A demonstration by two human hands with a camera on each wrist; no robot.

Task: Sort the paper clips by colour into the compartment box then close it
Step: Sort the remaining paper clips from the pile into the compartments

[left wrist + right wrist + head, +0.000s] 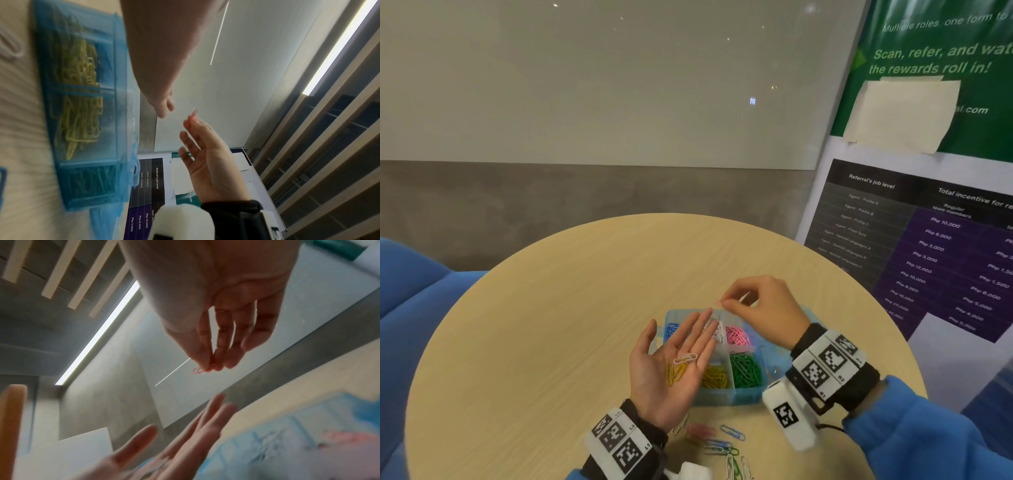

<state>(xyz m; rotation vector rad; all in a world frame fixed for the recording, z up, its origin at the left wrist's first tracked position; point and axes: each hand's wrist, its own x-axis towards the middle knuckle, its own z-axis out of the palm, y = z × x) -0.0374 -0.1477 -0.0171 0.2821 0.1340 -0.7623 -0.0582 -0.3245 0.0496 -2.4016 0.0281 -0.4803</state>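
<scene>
A round wooden table (551,325) carries a translucent blue compartment box (750,394), open, with blue, white, pink, yellow and green clips in separate sections, and a loose scatter of mixed paper clips (722,445) lies at the near edge. The left hand (674,370) hovers palm-up over the box, fingers straight, cradling yellow clips (677,372) and a white clip (685,358). The right hand (760,308) pinches a pink paper clip (198,370) between thumb and fingertips above the box's far edge.

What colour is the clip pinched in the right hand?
Pink; the clip in the right hand shows best in the right wrist view.
</scene>
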